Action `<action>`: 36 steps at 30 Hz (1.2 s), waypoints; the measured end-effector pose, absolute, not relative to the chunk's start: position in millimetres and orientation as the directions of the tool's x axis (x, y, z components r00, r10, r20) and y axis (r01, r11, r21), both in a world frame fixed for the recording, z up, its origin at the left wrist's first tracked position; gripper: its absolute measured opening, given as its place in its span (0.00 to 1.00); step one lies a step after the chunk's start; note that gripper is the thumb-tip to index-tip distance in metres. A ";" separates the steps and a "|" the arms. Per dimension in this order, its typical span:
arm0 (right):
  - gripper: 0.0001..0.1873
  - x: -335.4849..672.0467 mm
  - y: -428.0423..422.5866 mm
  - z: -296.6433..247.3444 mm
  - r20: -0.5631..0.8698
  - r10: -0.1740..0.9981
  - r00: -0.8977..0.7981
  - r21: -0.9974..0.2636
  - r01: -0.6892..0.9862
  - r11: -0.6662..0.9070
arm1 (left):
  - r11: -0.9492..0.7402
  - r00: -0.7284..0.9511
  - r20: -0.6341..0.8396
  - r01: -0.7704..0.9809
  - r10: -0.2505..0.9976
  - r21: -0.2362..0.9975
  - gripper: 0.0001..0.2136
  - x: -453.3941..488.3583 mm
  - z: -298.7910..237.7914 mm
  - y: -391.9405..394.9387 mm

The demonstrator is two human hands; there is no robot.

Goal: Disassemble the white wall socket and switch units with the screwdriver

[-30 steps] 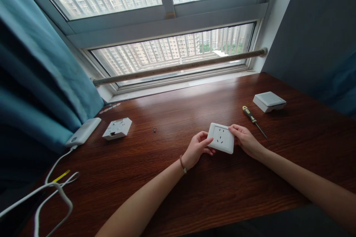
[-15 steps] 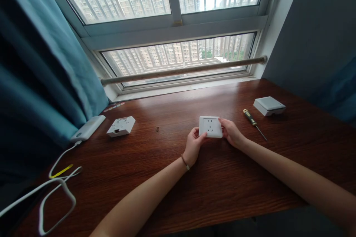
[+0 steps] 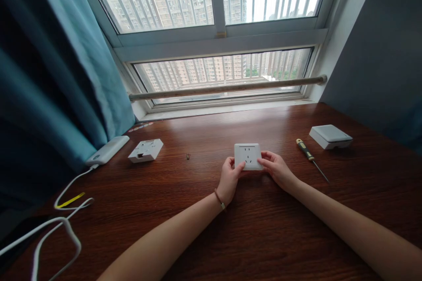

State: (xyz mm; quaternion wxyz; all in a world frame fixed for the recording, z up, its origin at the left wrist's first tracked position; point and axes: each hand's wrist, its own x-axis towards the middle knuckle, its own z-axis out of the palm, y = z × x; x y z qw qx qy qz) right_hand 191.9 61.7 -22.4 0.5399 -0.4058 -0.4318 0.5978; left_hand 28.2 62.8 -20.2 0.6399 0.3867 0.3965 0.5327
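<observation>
Fingers pinch and partly cover the socket plate, its back hidden

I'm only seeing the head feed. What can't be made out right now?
All in the head view:
- Back of the socket panel: hidden by its front face.
- Some fingers of the left hand and right hand: hidden behind the panel or the hands themselves.
- Head type of the screws: too small.
- Tip shape of the screwdriver: too small.
- White cable beyond the left and bottom edges: cut off.
</observation>
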 end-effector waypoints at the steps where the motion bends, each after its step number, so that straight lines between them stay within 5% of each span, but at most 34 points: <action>1: 0.15 191.7 61.8 -22.6 -0.016 0.996 -0.090 -0.956 -0.290 -0.041 | 0.136 0.115 -0.099 -0.373 0.988 0.918 0.15 28.1 -20.2 63.2; 9: 0.18 190.7 60.2 -18.1 0.007 0.989 -0.146 -0.958 -0.284 -0.035 | 0.126 0.048 -0.116 -0.456 0.992 0.881 0.13 24.4 -18.7 68.5; 15: 0.21 190.1 56.2 -11.0 -0.017 0.985 -0.172 -0.962 -0.264 -0.063 | -0.036 -0.231 -0.072 -0.432 0.970 0.901 0.08 -11.8 2.0 110.5; 24: 0.19 192.5 57.0 -15.1 0.010 0.977 -0.213 -0.972 -0.231 -0.040 | -0.147 -0.797 -0.081 -0.209 0.599 0.967 0.08 -141.1 3.8 169.9; 36: 0.20 192.8 54.9 -16.8 0.031 0.979 -0.202 -0.977 -0.215 -0.014 | 0.085 -0.811 -0.165 -0.142 0.562 0.986 0.12 -175.1 -23.1 189.3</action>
